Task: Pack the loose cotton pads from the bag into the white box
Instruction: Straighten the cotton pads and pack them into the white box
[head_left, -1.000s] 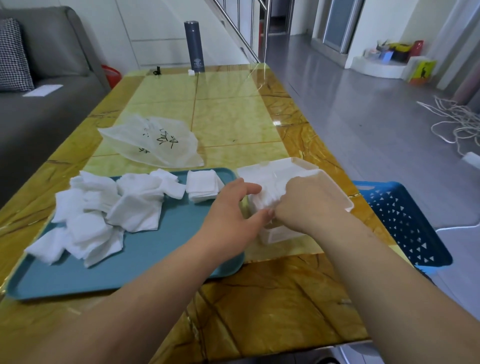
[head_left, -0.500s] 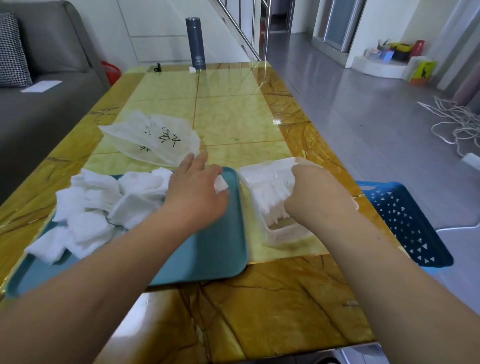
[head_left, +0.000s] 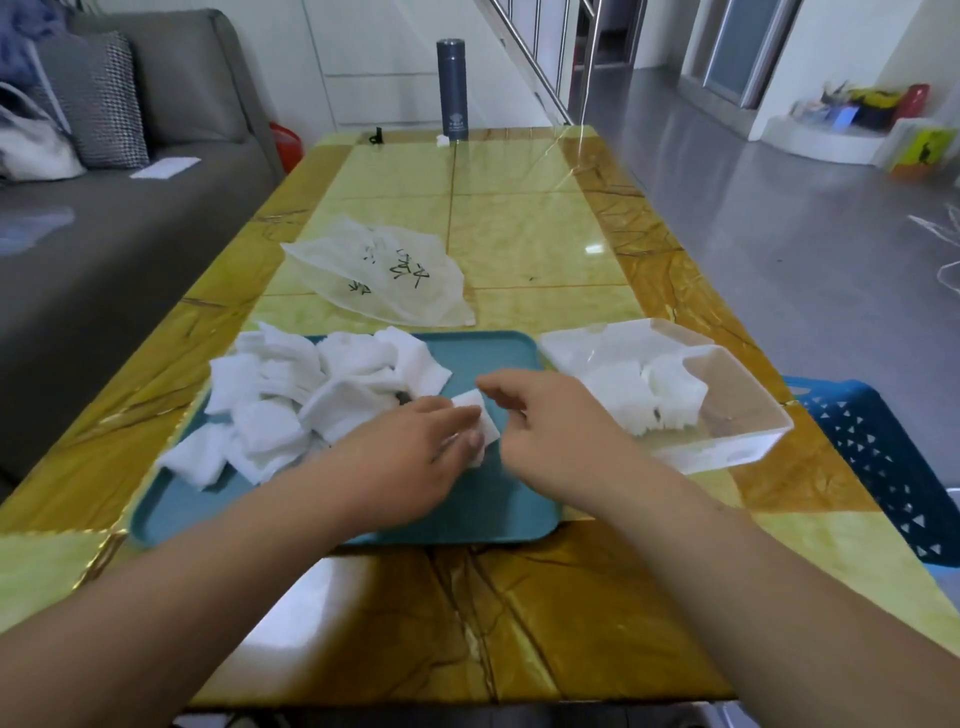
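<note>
A heap of loose white cotton pads (head_left: 291, 400) lies on the left half of a teal tray (head_left: 467, 509). My left hand (head_left: 415, 452) holds a small stack of pads (head_left: 475, 415) over the tray's middle. My right hand (head_left: 545, 431) is just right of that stack, fingers loosely curled toward it; contact is unclear. The white box (head_left: 737, 410) stands right of the tray with several pads (head_left: 644, 395) packed on edge in its left part. An empty translucent bag (head_left: 384, 273) with dark print lies beyond the tray.
A dark flask (head_left: 452, 88) stands at the table's far edge (head_left: 467, 132). A blue perforated basket (head_left: 883, 457) sits off the table's right side. A grey sofa (head_left: 104, 208) runs along the left.
My left hand has come back from the pile toward the tray's middle holding a small stack of pads. My right hand has left the box and moved left to meet it.
</note>
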